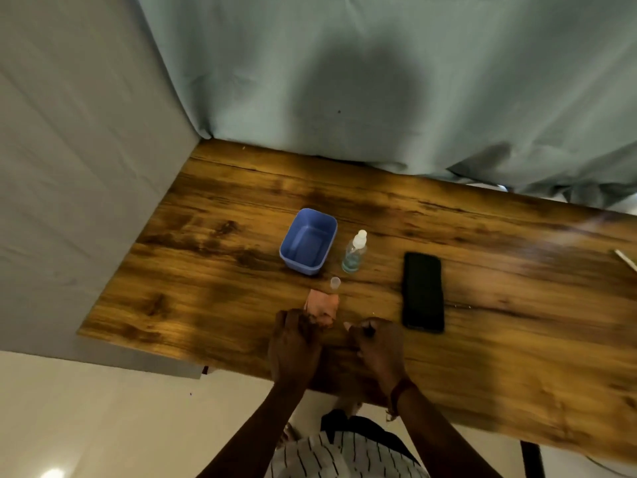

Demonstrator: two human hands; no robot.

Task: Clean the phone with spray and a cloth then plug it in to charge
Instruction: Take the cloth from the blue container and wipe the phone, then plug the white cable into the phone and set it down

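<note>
A striped shirt (344, 453) shows at the bottom edge, and 2 bare forearms reach from it over the near edge of a wooden tabletop (206, 288). The right wrist wears a red thread band (401, 388).

The left grip (294, 343) is clenched on the near edge of a crumpled pink cloth (322, 308). The right grip (377, 346) lies just beside it with curled fingers; whether it holds anything cannot be told.

Just beyond the cloth stands a small clear cap (335, 282). The black phone (423, 293) lies flat, screen dark, to the right of the right grip and apart from it.

Farther back a clear spray bottle (355, 255) stands upright beside a blue tub (307, 241). A grey-green curtain (379, 81) hangs behind.
</note>
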